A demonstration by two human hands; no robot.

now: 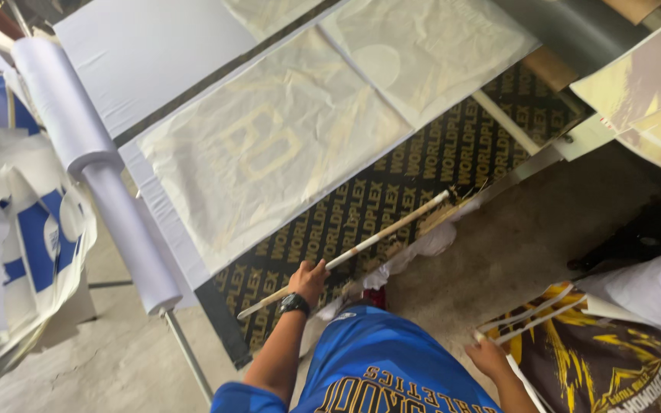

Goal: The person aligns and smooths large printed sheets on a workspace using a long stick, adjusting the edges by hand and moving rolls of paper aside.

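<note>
Head view looked down over blue printed shirt (376,359). Left hand (307,280), black wristwatch (294,304) on wrist, closed around long pale stick (350,252) slanting over dark lettered surface (392,191). Large cream paper sheets (269,145) lay on surface. Right hand (487,357) touched edge of brown-and-yellow printed fabric (598,359). White paper roll (93,160) stood at left.

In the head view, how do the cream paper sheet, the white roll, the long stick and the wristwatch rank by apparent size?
1. Cream paper sheet
2. White roll
3. Long stick, held in the left hand
4. Wristwatch
The roll lies nearer the camera, so its rank is less sure.
</note>
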